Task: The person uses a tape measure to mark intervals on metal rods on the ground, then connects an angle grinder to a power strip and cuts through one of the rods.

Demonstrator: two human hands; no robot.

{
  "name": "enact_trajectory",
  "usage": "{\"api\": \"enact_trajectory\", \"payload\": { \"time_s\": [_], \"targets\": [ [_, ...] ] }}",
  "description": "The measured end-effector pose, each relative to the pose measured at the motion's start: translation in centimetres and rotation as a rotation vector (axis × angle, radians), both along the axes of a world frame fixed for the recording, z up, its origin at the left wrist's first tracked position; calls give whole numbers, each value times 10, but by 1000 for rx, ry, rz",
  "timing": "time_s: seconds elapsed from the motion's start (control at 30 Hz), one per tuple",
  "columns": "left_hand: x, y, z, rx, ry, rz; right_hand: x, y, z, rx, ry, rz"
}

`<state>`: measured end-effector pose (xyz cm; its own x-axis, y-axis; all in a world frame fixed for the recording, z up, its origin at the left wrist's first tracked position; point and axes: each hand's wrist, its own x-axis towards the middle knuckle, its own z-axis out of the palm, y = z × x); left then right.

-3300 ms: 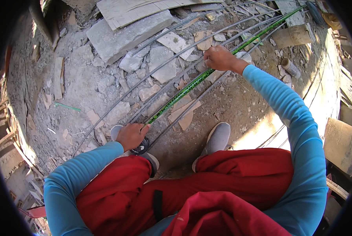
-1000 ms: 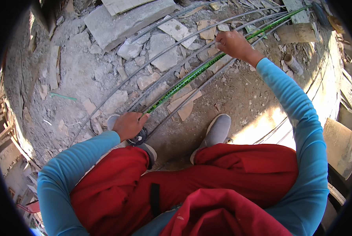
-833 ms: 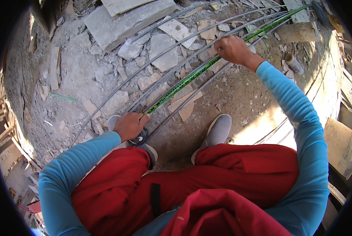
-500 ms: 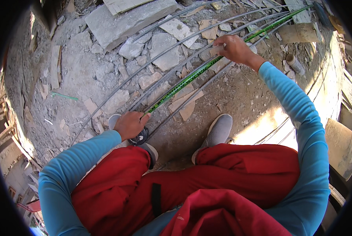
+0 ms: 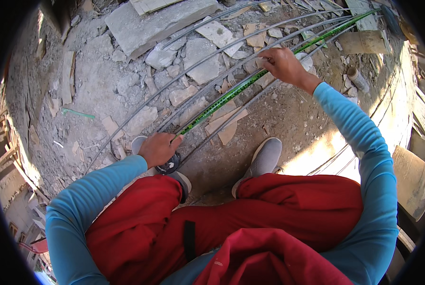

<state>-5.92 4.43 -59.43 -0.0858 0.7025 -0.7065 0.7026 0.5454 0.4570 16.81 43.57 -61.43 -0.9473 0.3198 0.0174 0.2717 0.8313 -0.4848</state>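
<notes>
A bright green tape measure blade (image 5: 226, 97) with dark markings runs slantwise over the ground, among several thin grey steel bars (image 5: 189, 70). At its near end my left hand (image 5: 158, 149) is closed around the blade. A dark rounded item (image 5: 170, 165), partly covered, shows just below that hand beside my shoe; whether it is the tape's case I cannot tell. Farther along, my right hand (image 5: 283, 66) is over the blade with its fingers pinched together. Something small and pale shows at those fingertips, too unclear to name.
Broken slabs and rubble (image 5: 200, 59) lie under and beyond the bars. A large concrete slab (image 5: 155, 26) is at the far left. At the right lie a short pipe piece (image 5: 357, 79) and a curved tan piece (image 5: 364, 42). My grey shoe (image 5: 264, 156) stands close by.
My right hand has shifted slightly toward me along the blade, its fingers drawn closer together. My left hand and the tape stay in place; the whole view moves a little.
</notes>
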Motion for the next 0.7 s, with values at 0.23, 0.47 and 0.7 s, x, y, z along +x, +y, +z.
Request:
{"api": "enact_trajectory", "payload": {
  "time_s": [0.23,0.47,0.7],
  "targets": [
    [0,0,-2,-8,3,-4,-6,2,6,66,-152,80],
    [1,2,0,-32,11,6,-6,-1,4,43,-80,36],
    [1,2,0,-17,23,-6,-10,1,4,126,-104,89]
  ]
}}
